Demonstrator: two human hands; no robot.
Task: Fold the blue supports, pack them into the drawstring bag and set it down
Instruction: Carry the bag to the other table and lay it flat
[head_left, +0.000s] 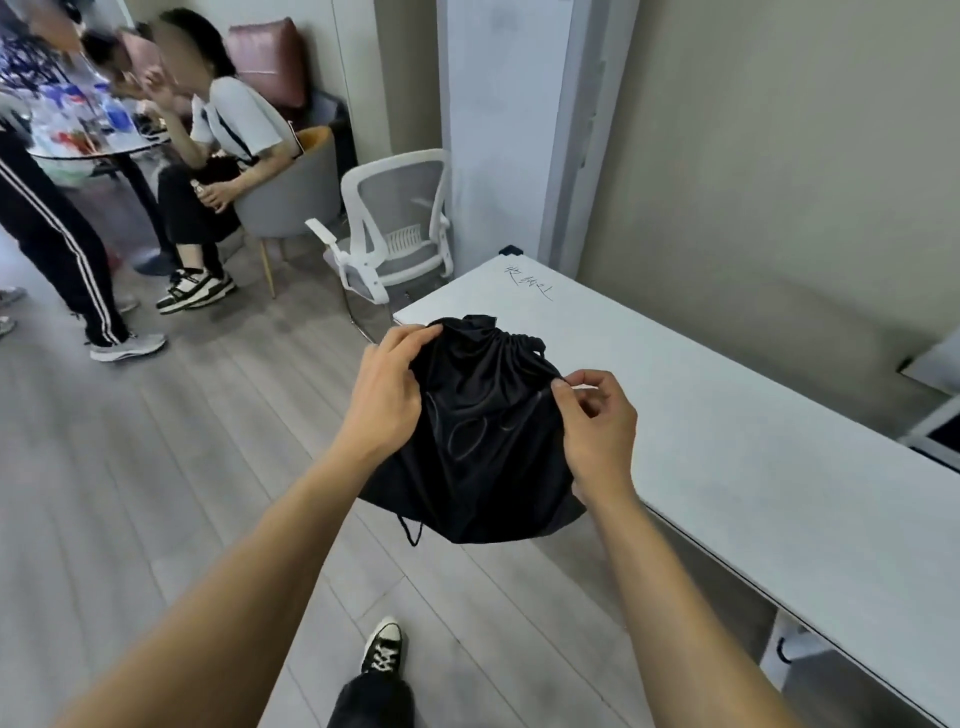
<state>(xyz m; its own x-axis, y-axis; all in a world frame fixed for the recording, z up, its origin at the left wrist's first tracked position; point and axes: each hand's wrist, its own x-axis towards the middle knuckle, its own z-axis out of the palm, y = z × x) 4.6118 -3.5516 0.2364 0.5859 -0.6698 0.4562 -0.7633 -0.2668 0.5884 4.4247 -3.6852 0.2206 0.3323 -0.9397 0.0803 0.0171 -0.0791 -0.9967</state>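
While the floor of grey wood planks (156, 467) fills the lower left of the frame, a long white table (753, 467) runs from the centre to the lower right, along a beige wall (779, 156). Behind its far corner stands a white mesh office chair (395, 228), and in the upper left some people sit and stand around a round table (98, 148) crowded with bottles.

At the centre of the frame the black drawstring bag (483, 441) is held up over the near edge of the white table, partly above the floor. Its mouth is gathered closed at the top, so what is inside is hidden; one cord loop hangs below its bottom edge. The left hand (384, 395) grips the cloth on the left side near the mouth, fingers curled on it. The right hand (597, 421) pinches the cloth on the right side between thumb and fingertips.

Some handwriting (527, 283) in dark pen is on the far part of the table top, but I cannot read it
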